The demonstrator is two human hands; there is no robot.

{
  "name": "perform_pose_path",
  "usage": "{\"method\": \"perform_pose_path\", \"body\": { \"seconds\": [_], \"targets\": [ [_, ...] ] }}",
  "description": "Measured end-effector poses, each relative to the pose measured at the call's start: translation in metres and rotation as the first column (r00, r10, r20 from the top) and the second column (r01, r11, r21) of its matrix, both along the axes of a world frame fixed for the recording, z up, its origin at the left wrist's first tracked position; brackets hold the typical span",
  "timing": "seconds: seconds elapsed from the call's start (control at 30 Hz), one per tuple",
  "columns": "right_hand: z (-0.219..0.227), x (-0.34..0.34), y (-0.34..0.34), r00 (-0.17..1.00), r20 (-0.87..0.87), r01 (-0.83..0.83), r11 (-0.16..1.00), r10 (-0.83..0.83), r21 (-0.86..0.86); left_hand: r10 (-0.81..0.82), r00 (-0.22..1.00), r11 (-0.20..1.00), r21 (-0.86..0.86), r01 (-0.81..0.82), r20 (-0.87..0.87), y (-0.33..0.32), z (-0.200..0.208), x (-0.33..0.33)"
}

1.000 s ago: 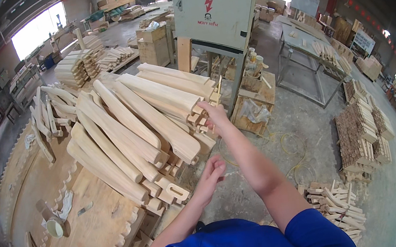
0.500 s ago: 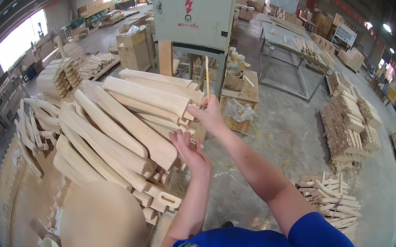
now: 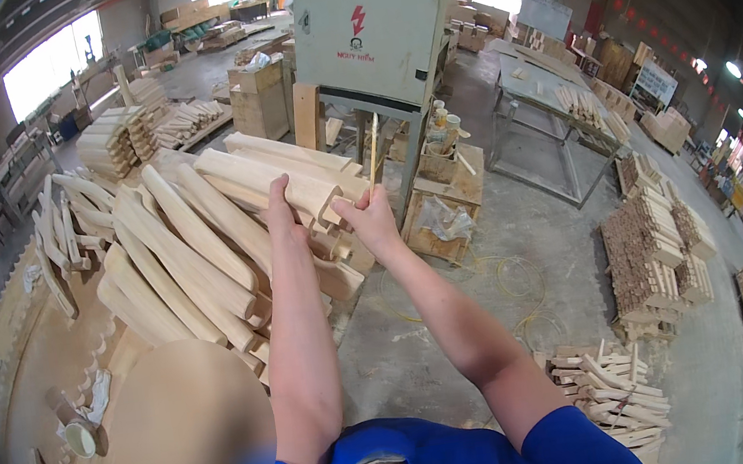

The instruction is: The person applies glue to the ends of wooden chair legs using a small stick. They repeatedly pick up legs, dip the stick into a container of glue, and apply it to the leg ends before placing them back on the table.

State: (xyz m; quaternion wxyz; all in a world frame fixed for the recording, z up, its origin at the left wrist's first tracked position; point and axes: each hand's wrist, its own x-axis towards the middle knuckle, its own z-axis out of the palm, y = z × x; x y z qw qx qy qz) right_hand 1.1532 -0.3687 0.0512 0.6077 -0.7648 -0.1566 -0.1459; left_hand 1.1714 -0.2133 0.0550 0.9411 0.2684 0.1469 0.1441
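A long pale wooden piece (image 3: 236, 167) with a curved profile lies on top of a pile of similar pieces, its near end toward me. My left hand (image 3: 285, 213) is at its side near that end, thumb side up, closed about it, with most of the fingers hidden. At the end itself, the thumb of my right hand (image 3: 372, 222) touches the wood. Upright between the right hand's closed fingers stands a thin yellow stick with a pale tip (image 3: 374, 152), like a slim brush. Left of my hands lie more long, rounded wooden pieces (image 3: 171, 244).
A grey electrical cabinet (image 3: 374, 34) stands ahead. Beside it, a wooden box stand (image 3: 455, 188) carries cups and a plastic bag. Yellow hose (image 3: 518, 278) coils on the floor. Stacked wood (image 3: 645, 243) is at right. A cup (image 3: 80, 439) sits at lower left.
My left hand has moved left and forward from below the near ends onto the side of the top piece. My right hand has shifted slightly left, still with the thin stick.
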Motion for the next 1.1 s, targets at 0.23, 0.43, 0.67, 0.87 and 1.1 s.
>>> {"method": "perform_pose_path", "body": {
  "seconds": [0.23, 0.43, 0.67, 0.87, 1.1],
  "targets": [
    [0.018, 0.0, -0.06, 0.882, -0.431, 0.044, 0.879, 0.189, 0.476, -0.044, 0.997, 0.996, 0.077, 0.049, -0.064, -0.002, 0.023, 0.01],
    [-0.024, 0.01, -0.175, 0.862, -0.497, 0.294, 0.702, 0.098, 0.649, -0.017, 0.981, 0.997, -0.066, 0.03, 0.192, -0.008, 0.031, -0.013],
    [-0.072, 0.009, -0.247, 0.795, -0.599, 0.403, 0.651, 0.1, 0.644, -0.032, 0.951, 0.999, -0.014, 0.038, 0.307, -0.002, 0.089, -0.029],
    [-0.079, -0.013, -0.272, 0.783, -0.618, 0.399, 0.703, 0.073, 0.589, 0.221, 0.975, 0.645, 0.753, -0.132, -0.019, 0.014, 0.086, 0.031],
    [-0.113, -0.046, -0.33, 0.715, -0.699, 0.544, 0.641, -0.015, 0.542, 0.42, 0.577, 0.047, 0.652, 0.757, -0.7, 0.05, 0.066, 0.073]
  ]
}}
